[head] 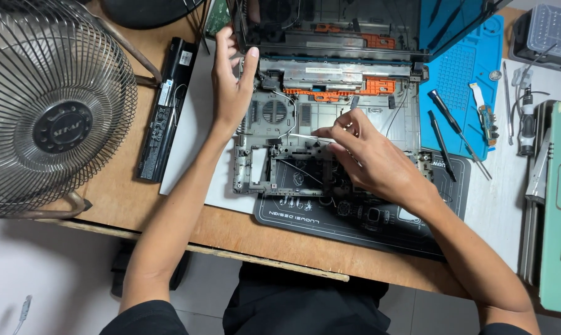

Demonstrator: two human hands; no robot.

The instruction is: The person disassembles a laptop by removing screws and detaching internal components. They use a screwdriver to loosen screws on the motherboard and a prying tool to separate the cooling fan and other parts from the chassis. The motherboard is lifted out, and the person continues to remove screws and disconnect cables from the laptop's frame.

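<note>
A stripped-down laptop base (330,118), grey with orange parts, lies on a wooden desk with its screen lid (330,25) raised at the back. My left hand (231,80) grips the base's left rear corner near the hinge, thumb inside the shell. My right hand (367,155) rests over the middle of the base and pinches a thin white flat cable (302,136) between the fingertips. The right palm hides part of the front edge of the base.
A black battery pack (166,108) lies left of the laptop. A metal fan (51,105) stands at far left. A blue work mat (463,74) holds two screwdrivers (448,124). A dark mat (367,217) lies under the laptop; tools and a green box (559,205) sit right.
</note>
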